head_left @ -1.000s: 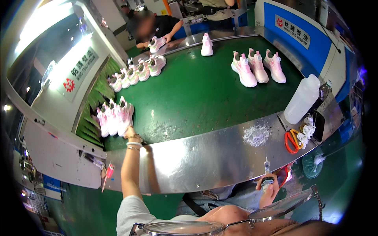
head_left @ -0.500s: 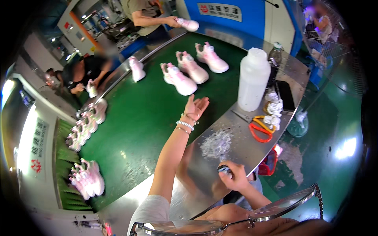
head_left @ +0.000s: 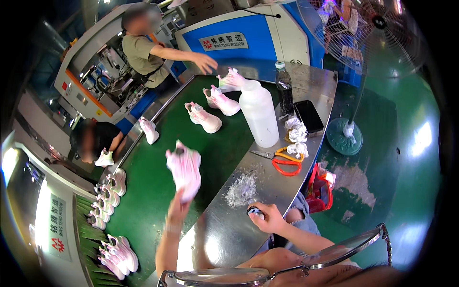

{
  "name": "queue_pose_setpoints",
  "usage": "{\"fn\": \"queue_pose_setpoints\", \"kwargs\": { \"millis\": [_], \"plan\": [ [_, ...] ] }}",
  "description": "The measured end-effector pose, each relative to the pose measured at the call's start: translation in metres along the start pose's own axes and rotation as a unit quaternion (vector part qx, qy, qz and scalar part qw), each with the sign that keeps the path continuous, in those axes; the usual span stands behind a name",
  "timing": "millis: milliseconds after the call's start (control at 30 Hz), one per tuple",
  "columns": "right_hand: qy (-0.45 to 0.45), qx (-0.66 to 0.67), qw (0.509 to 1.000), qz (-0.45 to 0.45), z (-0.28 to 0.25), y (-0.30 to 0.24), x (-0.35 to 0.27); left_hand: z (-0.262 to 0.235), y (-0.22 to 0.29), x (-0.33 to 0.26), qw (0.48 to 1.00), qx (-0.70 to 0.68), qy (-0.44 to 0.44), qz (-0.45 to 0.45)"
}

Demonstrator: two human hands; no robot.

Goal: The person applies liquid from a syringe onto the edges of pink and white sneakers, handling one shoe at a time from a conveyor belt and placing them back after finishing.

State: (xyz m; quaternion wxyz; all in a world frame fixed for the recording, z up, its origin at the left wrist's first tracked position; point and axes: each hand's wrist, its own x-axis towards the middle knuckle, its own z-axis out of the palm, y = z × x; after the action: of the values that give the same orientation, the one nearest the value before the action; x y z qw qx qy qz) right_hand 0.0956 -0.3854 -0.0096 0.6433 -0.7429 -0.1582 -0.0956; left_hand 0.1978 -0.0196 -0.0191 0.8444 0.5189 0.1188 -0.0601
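A pink and white sneaker (head_left: pixel 185 172), blurred by motion, is in my left hand (head_left: pixel 179 204), whose fingers grip its toe end above the green belt (head_left: pixel 153 182). My right hand (head_left: pixel 270 220) is closed around a small dark object (head_left: pixel 256 212) with a shiny part; its kind is hard to make out. Close to that hand, a pile of white trimmings (head_left: pixel 241 190) lies on the metal table edge (head_left: pixel 210 234). Farther off on the belt stand a pale pink sneaker (head_left: pixel 204 118), another sneaker (head_left: pixel 222 101) and a third sneaker (head_left: pixel 231 79).
Orange-handled scissors (head_left: pixel 282 161), crumpled white paper (head_left: pixel 296 136), a white bottle (head_left: pixel 260 115), a dark bottle (head_left: pixel 284 91) and a black phone (head_left: pixel 308 116) line the metal edge. Rows of shoes (head_left: pixel 107 198) stand at left. A co-worker's hand (head_left: pixel 204 62) reaches over the far belt.
My left hand, open and bare before, now grips a sneaker and has drawn back left. The co-worker's far hand has let go of a shoe. The view has shifted.
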Motion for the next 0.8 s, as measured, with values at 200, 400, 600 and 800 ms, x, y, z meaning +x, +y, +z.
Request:
{"fn": "queue_pose_setpoints", "kwargs": {
  "millis": [200, 400, 600, 800],
  "plan": [
    [-0.025, 0.01, 0.998, 0.059, -0.006, -0.012, 0.007, 0.011, -0.057, -0.257, 0.981, 0.1, 0.165, 0.007],
    [-0.006, -0.012, 0.999, 0.038, 0.001, -0.001, 0.005, -0.018, -0.056, -0.269, 0.942, 0.099, 0.319, 0.023],
    [0.012, -0.07, 0.997, -0.021, 0.004, -0.003, 0.0, -0.029, -0.065, -0.271, 0.911, 0.107, 0.395, 0.042],
    [0.001, -0.105, 0.994, 0.004, 0.0, -0.006, -0.004, -0.029, -0.071, -0.276, 0.884, 0.12, 0.45, 0.05]
  ]
}}
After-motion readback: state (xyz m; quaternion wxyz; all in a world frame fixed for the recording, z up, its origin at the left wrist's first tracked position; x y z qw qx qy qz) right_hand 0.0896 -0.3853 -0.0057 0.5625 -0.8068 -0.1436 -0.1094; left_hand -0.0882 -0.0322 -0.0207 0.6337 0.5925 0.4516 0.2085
